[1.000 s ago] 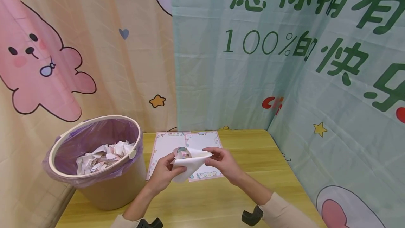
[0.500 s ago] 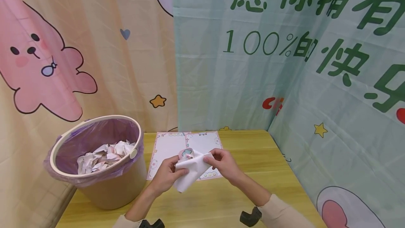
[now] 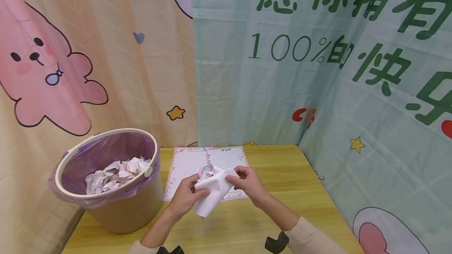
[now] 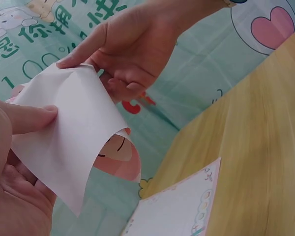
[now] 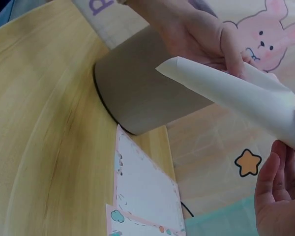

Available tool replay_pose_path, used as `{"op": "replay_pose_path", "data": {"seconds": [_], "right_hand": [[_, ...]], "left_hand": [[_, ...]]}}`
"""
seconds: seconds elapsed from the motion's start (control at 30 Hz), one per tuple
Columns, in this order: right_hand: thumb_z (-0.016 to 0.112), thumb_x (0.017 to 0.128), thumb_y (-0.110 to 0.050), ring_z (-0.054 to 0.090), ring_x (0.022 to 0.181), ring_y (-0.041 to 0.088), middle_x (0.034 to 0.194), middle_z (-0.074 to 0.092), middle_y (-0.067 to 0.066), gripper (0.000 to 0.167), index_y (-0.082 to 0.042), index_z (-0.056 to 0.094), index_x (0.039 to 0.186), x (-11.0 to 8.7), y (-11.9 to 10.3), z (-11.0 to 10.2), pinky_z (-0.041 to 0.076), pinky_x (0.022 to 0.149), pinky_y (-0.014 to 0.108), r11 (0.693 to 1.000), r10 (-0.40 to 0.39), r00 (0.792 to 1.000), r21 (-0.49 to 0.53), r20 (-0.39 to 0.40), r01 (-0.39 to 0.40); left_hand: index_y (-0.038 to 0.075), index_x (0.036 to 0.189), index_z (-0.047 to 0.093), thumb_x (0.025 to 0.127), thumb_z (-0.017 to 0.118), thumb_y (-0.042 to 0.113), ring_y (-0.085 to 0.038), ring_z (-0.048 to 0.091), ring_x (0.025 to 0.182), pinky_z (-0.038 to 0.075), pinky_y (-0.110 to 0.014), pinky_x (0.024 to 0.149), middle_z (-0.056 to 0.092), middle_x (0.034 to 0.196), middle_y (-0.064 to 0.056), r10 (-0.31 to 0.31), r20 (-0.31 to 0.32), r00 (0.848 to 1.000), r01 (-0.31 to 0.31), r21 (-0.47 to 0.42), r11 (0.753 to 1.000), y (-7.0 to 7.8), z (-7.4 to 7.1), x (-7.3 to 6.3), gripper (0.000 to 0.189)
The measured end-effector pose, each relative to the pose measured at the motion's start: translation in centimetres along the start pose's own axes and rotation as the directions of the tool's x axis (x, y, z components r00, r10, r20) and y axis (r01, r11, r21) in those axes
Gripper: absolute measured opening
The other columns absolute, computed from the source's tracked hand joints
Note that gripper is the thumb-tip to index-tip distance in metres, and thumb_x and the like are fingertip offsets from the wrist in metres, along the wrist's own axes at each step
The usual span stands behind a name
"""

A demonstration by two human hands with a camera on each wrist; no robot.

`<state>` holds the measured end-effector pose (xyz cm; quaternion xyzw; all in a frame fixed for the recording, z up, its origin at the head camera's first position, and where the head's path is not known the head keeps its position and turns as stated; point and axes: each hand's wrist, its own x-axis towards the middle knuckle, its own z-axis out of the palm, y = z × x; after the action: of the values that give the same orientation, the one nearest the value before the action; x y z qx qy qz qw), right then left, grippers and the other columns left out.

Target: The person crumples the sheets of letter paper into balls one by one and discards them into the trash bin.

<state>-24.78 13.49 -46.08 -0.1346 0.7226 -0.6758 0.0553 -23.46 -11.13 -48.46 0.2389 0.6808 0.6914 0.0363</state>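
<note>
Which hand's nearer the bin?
Left. The left hand is just right of the bin in the head view; the right hand is farther right, at the far edge of the held paper.

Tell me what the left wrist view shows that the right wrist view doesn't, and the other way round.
Only the left wrist view: green printed lettering and a pink heart print.

Only the right wrist view: a round brown bin and an orange star print.

Both: the left hand and right hand holding folded white paper, pink-bordered white paper, and a light wooden table.
</note>
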Motion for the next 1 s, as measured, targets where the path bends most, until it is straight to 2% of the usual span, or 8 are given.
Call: {"op": "replay_pose_path", "data": {"seconds": [0.13,0.27,0.47,0.63,0.73,0.87,0.93,1.0], "right_hand": [[0.075,0.096,-0.009,0.069,0.092,0.021,0.105,0.070,0.011,0.035,0.011,0.064,0.122,-0.4,0.5,-0.1,0.060,0.080,0.033,0.997,0.012,0.997,0.075,0.075,-0.018],[0.073,0.098,-0.009,0.070,0.097,0.024,0.109,0.070,0.014,0.038,0.012,0.060,0.127,-0.7,0.6,0.2,0.060,0.085,0.038,0.998,0.006,0.997,0.068,0.078,-0.011],[0.071,0.099,-0.012,0.071,0.095,0.028,0.110,0.066,0.015,0.037,0.009,0.060,0.128,-0.5,0.5,0.2,0.062,0.081,0.043,0.999,-0.009,0.999,-0.035,0.034,0.010],[0.071,0.099,-0.012,0.071,0.091,0.028,0.110,0.065,0.016,0.035,0.008,0.061,0.126,-0.3,-0.1,-0.1,0.062,0.078,0.046,0.997,-0.016,0.999,-0.079,0.040,0.019],[0.071,0.099,-0.011,0.070,0.088,0.026,0.109,0.066,0.015,0.034,0.008,0.061,0.126,-0.2,-0.4,-0.4,0.062,0.075,0.046,0.996,-0.007,0.999,-0.089,0.054,0.012],[0.072,0.099,-0.010,0.068,0.082,0.023,0.104,0.066,0.013,0.033,0.008,0.062,0.124,0.0,-0.7,-0.8,0.061,0.067,0.037,0.994,0.008,0.997,-0.113,0.074,0.001],[0.072,0.098,-0.010,0.067,0.081,0.022,0.102,0.067,0.011,0.032,0.008,0.063,0.123,0.1,-0.8,-1.1,0.059,0.063,0.033,0.990,0.014,0.996,-0.144,0.092,-0.001],[0.072,0.098,-0.011,0.066,0.081,0.022,0.101,0.067,0.010,0.031,0.007,0.063,0.122,0.1,-1.0,-1.4,0.058,0.062,0.035,0.982,0.017,0.993,-0.187,0.118,0.006]], "left_hand": [[-0.014,0.130,0.057,0.095,0.071,-0.002,-0.027,0.070,0.096,0.061,-0.041,0.077,0.065,0.117,-0.029,-0.004,-0.015,1.000,0.003,-0.050,0.999,0.1,0.3,0.0,0.040],[-0.014,0.128,0.059,0.093,0.072,-0.002,-0.027,0.071,0.092,0.061,-0.041,0.076,0.066,0.114,-0.027,-0.019,-0.029,0.999,0.018,-0.037,0.999,0.0,0.5,0.0,0.038],[-0.012,0.116,0.065,0.090,0.076,-0.001,-0.025,0.073,0.084,0.062,-0.037,0.073,0.070,0.104,-0.020,-0.026,-0.049,0.998,0.028,0.044,0.999,0.0,0.7,0.3,0.031],[-0.014,0.114,0.066,0.090,0.077,0.000,-0.026,0.073,0.086,0.062,-0.036,0.074,0.071,0.105,-0.022,-0.018,-0.051,0.999,0.020,0.043,0.999,0.2,0.7,0.4,0.030],[-0.015,0.116,0.064,0.089,0.078,0.000,-0.025,0.073,0.088,0.061,-0.035,0.077,0.071,0.106,-0.021,-0.047,-0.065,0.997,0.047,-0.004,0.999,0.3,0.5,0.5,0.033],[-0.015,0.124,0.059,0.085,0.080,-0.005,-0.022,0.072,0.092,0.060,-0.033,0.082,0.071,0.106,-0.018,-0.094,-0.103,0.990,0.083,-0.106,0.991,0.4,-0.1,0.6,0.045],[-0.013,0.131,0.055,0.084,0.081,-0.007,-0.021,0.072,0.092,0.060,-0.033,0.082,0.072,0.106,-0.017,-0.108,-0.085,0.991,0.096,-0.131,0.987,0.6,-0.5,0.7,0.054],[-0.011,0.137,0.052,0.084,0.082,-0.006,-0.021,0.072,0.092,0.060,-0.033,0.081,0.072,0.107,-0.018,-0.114,-0.029,0.993,0.110,-0.120,0.987,0.9,-0.8,0.8,0.062]]}}
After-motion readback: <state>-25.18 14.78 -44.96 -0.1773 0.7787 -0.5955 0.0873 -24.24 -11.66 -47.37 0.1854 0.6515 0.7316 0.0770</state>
